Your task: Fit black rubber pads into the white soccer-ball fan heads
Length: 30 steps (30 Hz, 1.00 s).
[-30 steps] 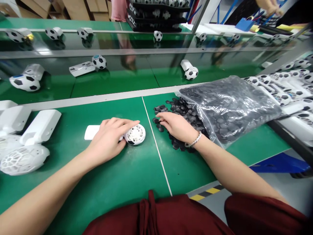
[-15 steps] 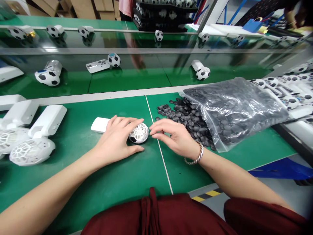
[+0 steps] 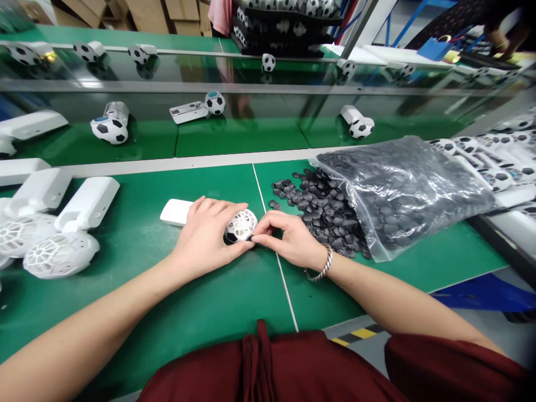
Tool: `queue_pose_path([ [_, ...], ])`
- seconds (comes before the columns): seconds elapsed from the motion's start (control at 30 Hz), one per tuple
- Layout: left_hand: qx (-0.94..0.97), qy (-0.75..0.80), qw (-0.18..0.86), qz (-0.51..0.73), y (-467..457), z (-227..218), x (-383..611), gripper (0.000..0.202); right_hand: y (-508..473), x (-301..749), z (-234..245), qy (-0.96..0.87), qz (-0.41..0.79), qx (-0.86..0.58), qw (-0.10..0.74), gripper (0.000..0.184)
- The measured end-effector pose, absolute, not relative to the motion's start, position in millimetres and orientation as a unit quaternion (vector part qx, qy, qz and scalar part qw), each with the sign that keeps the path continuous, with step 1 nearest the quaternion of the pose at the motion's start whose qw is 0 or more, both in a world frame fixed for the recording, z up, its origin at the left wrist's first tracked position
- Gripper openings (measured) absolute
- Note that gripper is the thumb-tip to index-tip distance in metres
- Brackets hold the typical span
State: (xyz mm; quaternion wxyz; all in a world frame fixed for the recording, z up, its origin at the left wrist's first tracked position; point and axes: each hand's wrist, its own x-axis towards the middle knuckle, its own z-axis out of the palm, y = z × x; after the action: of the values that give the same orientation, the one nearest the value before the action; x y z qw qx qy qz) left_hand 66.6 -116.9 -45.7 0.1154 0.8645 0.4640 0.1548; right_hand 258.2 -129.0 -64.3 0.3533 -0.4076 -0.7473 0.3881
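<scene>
My left hand [image 3: 206, 231] is closed over a white plastic housing with a football-shaped head [image 3: 242, 224] and a flat handle [image 3: 176, 212], which lies on the green table. The head has an open lattice face, with black patches on its near side. My left thumb presses along that near side. At the head's right edge my right hand [image 3: 278, 231] pinches what looks like a small black piece [image 3: 250, 238], mostly covered by the fingertips. Right of this hand lies a heap of small black pieces [image 3: 329, 215], spilling from a clear plastic bag [image 3: 412, 192].
Several white lattice-faced housings [image 3: 62, 254] lie at the left. Beyond the table edge, a green conveyor carries football-patterned units [image 3: 109, 129], with more on a farther line. Stacked black trays [image 3: 285, 33] stand at the back. More housings [image 3: 498, 167] fill the right side.
My right hand has moved left, and its fingertips now touch the football head. My left thumb has closed in against it. Units on the near conveyor have shifted right; those on the far line slightly left.
</scene>
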Motion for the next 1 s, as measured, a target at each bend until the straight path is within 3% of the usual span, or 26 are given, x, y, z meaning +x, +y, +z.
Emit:
queue_pose_path([
  [0.4,0.857,0.466,0.11,0.191,-119,-46,70,0.049,-123,259,-65,-0.738,0.387,-0.419,0.36,0.009],
  [0.87,0.873,0.43,0.113,0.203,-115,-49,65,0.05,-111,263,-64,-0.74,0.387,-0.46,0.302,0.016],
  [1.0,0.898,0.378,0.118,0.194,-112,-51,59,0.055,-102,292,-55,-0.749,0.299,-0.533,0.254,0.007],
])
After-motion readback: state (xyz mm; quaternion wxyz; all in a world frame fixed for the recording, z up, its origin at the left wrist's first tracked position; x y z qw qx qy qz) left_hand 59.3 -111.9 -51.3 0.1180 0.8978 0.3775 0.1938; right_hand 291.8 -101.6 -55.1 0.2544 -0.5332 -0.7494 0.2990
